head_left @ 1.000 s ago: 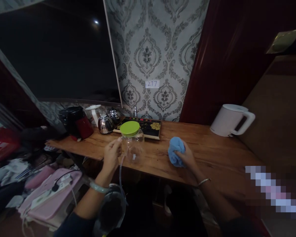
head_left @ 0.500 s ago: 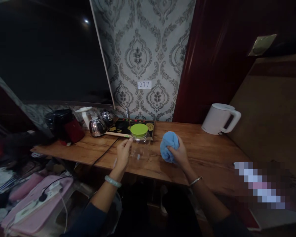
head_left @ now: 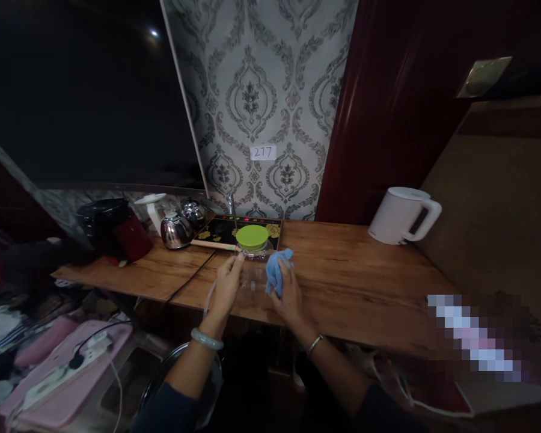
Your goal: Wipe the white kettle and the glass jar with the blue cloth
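Observation:
A clear jug [head_left: 252, 279] with a green lid [head_left: 252, 236] is in front of me at the front part of the wooden table. My left hand [head_left: 228, 279] is closed at the jug's left side, around what looks like its handle. On the opposite side my right hand [head_left: 289, 294] grips a crumpled blue cloth [head_left: 275, 272], which is against or very near the jug's wall. Whether the jug's base rests on the tabletop I cannot tell.
Behind the jug lies a black electric tea stove [head_left: 219, 231] with a thin tap. Left of it stand a metal teapot [head_left: 175, 230] and a red-and-black appliance [head_left: 117, 228]. A white kettle [head_left: 399, 216] occupies the right rear. A power strip [head_left: 61, 376] sits on a pink stool [head_left: 94, 394].
My right hand has brought the blue cloth leftward to the jug's right side. My left hand keeps its hold at the jug with little movement.

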### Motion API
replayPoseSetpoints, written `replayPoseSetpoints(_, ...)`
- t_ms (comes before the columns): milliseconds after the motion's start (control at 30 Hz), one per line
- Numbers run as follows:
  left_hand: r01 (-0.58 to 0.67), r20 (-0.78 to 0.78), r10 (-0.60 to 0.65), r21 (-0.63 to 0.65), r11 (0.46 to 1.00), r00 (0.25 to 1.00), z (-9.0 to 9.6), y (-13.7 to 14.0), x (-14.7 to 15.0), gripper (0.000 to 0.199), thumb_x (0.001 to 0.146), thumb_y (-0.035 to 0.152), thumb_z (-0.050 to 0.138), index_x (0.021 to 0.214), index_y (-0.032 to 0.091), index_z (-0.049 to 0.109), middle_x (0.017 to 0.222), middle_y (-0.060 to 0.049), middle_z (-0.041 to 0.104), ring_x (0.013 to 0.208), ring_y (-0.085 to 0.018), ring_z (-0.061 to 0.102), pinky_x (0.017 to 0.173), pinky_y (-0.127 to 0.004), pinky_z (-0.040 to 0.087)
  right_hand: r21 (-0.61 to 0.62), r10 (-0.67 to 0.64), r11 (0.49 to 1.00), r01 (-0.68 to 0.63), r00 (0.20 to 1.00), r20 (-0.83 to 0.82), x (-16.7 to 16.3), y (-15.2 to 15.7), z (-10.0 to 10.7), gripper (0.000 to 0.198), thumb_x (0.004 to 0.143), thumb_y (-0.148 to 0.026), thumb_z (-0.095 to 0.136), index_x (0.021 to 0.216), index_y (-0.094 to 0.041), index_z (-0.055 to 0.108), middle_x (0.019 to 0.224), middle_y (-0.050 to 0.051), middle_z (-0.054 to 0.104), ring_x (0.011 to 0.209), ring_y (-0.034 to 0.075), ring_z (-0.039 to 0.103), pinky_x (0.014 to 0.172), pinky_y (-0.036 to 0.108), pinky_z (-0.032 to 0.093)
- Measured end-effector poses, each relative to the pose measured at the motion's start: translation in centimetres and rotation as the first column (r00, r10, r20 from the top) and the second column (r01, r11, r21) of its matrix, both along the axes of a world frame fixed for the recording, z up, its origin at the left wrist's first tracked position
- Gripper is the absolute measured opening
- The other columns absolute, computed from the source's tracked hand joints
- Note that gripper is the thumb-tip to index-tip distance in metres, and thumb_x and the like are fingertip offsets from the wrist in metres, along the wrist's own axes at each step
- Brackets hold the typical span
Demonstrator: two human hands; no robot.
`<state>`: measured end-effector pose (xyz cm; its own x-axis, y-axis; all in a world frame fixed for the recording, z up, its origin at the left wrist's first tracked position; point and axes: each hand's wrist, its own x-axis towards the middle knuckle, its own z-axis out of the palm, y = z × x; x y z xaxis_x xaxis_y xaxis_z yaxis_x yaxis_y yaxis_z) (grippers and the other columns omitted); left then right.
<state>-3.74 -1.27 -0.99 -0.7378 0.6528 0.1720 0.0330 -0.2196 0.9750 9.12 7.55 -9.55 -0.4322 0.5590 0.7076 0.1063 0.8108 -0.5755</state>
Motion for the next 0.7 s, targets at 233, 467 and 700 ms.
replayPoseSetpoints(233, 0.107, 0.049, -0.108, 0.027, 0.994, 0.993, 0.7, -0.1, -0.6, 0.054, 0.069, 0.061, 0.072, 0.059, 0.021, 0.037, 0.047, 0.011, 0.025, 0.038, -0.003, 0.021, 0.037, -0.017, 0.016, -0.322, 0.084, 0.943, -0.084, 0.996, -0.011, 1.8, 2.9, -1.6, 0.078, 0.067, -0.014, 0.056, 0.144, -0.019, 0.043, 0.143, 0.012, 0.055, 0.132, 0.03, 0.052, 0.113, 0.049, 0.04)
replayPoseSetpoints(467, 0.287, 0.065, -0.283, -0.06, 0.956, 0.957, 2.0, -0.1, -2.7, 0.06, 0.061, 0.065, 0.075, 0.05, 0.021, 0.036, 0.04, 0.01, 0.027, 0.034, -0.002, 0.02, 0.035, -0.017, 0.012, -0.461, 0.155, 0.807, -0.37, 0.885, -0.439, 1.3, 6.1, 6.5, 0.093, 0.064, -0.025, 0.064, 0.151, -0.021, 0.032, 0.157, 0.008, 0.039, 0.141, 0.026, 0.04, 0.118, 0.041, 0.031)
replayPoseSetpoints(700, 0.369, 0.029, -0.368, -0.089, 0.925, 0.929, 1.7, 0.8, -5.0, 0.064, 0.063, 0.067, 0.073, 0.047, 0.022, 0.031, 0.038, 0.01, 0.022, 0.033, -0.002, 0.016, 0.036, -0.018, 0.009, -0.701, 0.238, 0.569, -0.431, 0.901, -0.362, -0.1, 7.1, 3.1, 0.073, 0.055, -0.025, 0.057, 0.128, -0.021, 0.058, 0.102, 0.001, 0.073, 0.089, 0.023, 0.066, 0.073, 0.031, 0.055)
